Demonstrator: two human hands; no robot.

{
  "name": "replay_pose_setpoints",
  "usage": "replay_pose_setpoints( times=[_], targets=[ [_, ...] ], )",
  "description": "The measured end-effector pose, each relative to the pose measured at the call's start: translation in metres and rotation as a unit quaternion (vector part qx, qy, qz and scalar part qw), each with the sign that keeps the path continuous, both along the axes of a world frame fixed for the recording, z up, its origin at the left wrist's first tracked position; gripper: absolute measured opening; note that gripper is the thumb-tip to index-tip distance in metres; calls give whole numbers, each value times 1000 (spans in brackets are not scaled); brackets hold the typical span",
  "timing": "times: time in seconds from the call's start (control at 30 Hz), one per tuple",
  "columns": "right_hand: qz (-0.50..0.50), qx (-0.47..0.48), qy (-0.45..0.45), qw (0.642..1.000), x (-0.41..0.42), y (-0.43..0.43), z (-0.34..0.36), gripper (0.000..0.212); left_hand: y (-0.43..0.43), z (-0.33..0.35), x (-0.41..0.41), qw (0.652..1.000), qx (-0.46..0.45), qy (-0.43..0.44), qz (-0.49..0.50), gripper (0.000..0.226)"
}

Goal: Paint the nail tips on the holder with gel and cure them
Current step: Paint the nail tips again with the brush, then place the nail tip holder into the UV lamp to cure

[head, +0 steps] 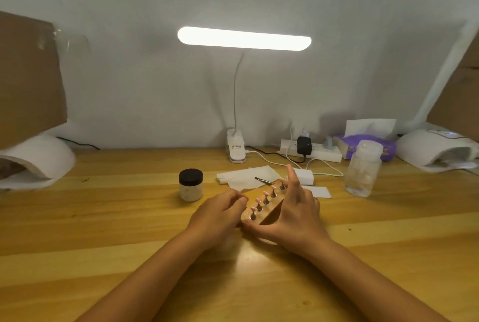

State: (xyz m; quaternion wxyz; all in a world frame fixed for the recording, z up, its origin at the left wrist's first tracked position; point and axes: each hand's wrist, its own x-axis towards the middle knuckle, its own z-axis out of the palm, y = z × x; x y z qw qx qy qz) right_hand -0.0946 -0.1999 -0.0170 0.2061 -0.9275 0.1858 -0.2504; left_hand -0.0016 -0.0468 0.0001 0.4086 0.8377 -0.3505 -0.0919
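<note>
A wooden nail-tip holder lies at an angle on the table's middle, with several pink nail tips standing on dark pegs in a row. My left hand grips the holder's near left side, fingers curled on its edge. My right hand holds the right side, thumb under the near end and index finger raised straight up. A brush or tweezers rests on white wipes just behind. A white jar with a black lid stands to the left.
White curing lamps sit at the far left and far right. A clip-on desk lamp, a power strip with cables, a purple tissue pack and a clear bottle line the back. Cardboard boxes flank both sides.
</note>
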Motion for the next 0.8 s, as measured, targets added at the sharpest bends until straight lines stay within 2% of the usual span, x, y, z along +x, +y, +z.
replay_pose_setpoints(
  times=[0.07, 0.17, 0.27, 0.37, 0.47, 0.53, 0.6, 0.7, 0.8],
  targets=[
    [20, -1, -18, 1000, -3, -2, 3, 144, -4, 4, -3, 996, -28, 78, -22, 27],
    [47, 39, -31, 998, -9, -4, 11, 146, -1, 7, -5, 969, -103, 226, -19, 19],
    [49, 84, -38, 995, -18, 0, 18, 142, -1, 7, -10, 944, -157, 289, -12, 14],
    [-5, 219, -43, 975, -32, 6, 23, 112, -6, 9, -18, 932, -196, 305, -2, 18],
    [24, 393, -17, 919, -40, 11, 25, 48, -14, 9, -29, 926, -216, 308, -19, 18],
    [36, 442, -42, 895, -45, 13, 28, 21, -19, 8, -39, 927, -221, 302, -20, 17],
    [36, 496, -67, 865, -53, 13, 32, 14, -25, 5, -44, 931, -219, 291, -23, 16],
    [20, 563, -82, 823, -71, -1, 38, 20, -23, 6, -43, 937, -217, 272, -11, 29],
    [-32, 578, -158, 800, -100, -37, 48, 22, -17, 1, -31, 945, -219, 243, 19, 27]
  ],
)
